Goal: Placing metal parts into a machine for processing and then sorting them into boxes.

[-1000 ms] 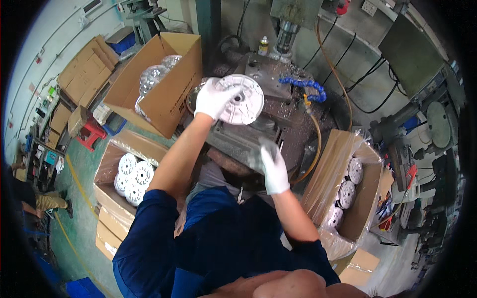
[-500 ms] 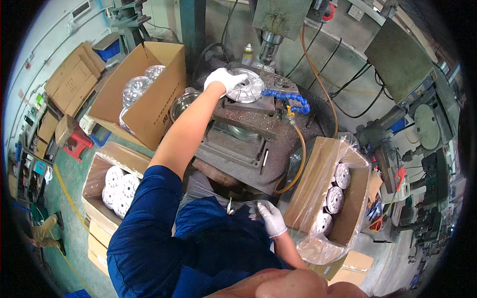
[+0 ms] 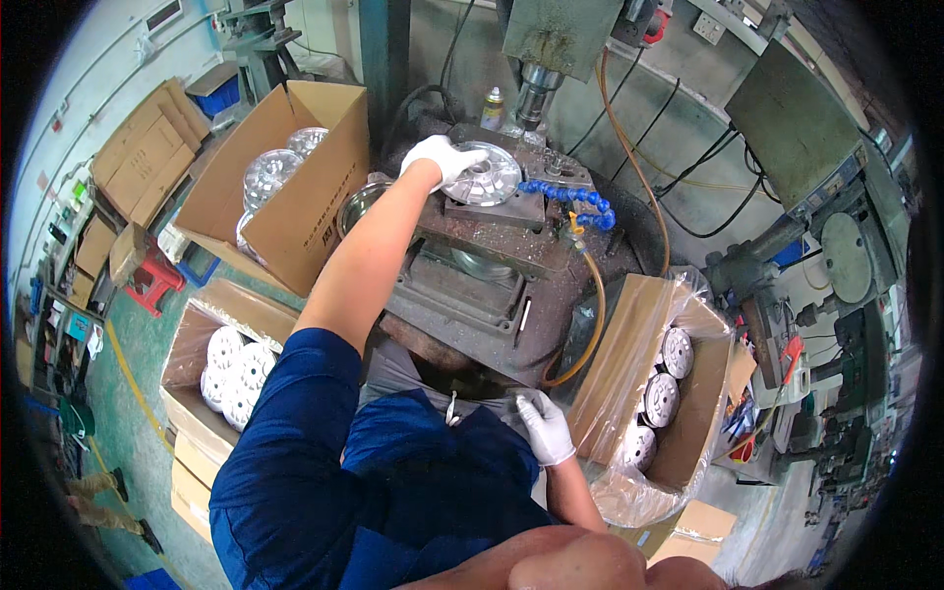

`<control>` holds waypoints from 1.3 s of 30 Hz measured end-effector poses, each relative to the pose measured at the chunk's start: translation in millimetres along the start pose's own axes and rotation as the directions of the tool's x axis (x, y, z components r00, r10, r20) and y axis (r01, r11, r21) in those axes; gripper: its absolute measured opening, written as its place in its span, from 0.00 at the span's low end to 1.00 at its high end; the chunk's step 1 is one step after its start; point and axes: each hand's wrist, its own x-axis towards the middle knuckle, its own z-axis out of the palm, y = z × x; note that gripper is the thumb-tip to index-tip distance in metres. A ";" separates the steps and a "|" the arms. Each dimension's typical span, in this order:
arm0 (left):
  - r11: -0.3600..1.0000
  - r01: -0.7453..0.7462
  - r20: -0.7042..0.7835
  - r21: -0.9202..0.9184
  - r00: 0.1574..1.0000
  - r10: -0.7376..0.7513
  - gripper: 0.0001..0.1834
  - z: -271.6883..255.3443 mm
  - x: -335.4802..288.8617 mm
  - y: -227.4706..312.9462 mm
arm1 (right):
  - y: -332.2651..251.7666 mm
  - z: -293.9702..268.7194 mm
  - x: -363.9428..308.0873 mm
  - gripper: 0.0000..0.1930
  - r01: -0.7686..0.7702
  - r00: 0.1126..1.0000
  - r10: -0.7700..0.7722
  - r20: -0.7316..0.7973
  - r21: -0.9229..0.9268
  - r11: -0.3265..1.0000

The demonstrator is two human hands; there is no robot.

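Observation:
A shiny round cast-metal disc (image 3: 495, 179) with openings through its face lies on a metal block (image 3: 521, 212) of the machine table, under the drill spindle (image 3: 537, 93). My left hand (image 3: 440, 159), in a white glove, grips the disc's left rim with the thumb over its top. The blue segmented coolant hose (image 3: 570, 193) reaches the disc's right edge. My right hand (image 3: 547, 429), also gloved, is low by my lap with its fingers curled. What it holds, if anything, is hidden.
At the left, an open carton (image 3: 324, 187) holds shiny metal discs; a lower carton (image 3: 192, 405) holds paler ones. A plastic-lined carton (image 3: 615, 359) with discs stands at the right. A metal bowl (image 3: 356, 208) and spray can (image 3: 492, 108) are on the machine table.
My left hand stays at the disc, which appears slightly turned and shifted left. My right hand has changed its pose slightly near my lap.

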 end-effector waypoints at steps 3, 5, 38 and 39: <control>1.000 -0.014 0.006 -0.015 1.000 0.014 0.51 1.9 3.1 -2.3 | 0.9 0.6 -4.9 0.13 0.021 1.000 -0.021 0.014 -0.023 1.000; 0.999 -0.021 -0.018 -0.036 1.000 0.020 0.51 4.4 2.9 -3.7 | 2.4 2.8 -8.7 0.13 0.087 0.996 -0.088 -0.010 -0.095 0.992; 0.997 0.082 -0.018 -0.001 0.996 -0.082 0.47 -0.1 -8.6 5.3 | -12.2 17.0 9.4 0.16 0.038 0.995 -0.021 0.093 -0.189 0.981; 0.996 0.085 -0.017 -0.005 0.996 -0.085 0.47 -0.5 -9.1 5.7 | -12.3 16.7 9.1 0.15 0.029 0.996 -0.012 0.092 -0.180 0.983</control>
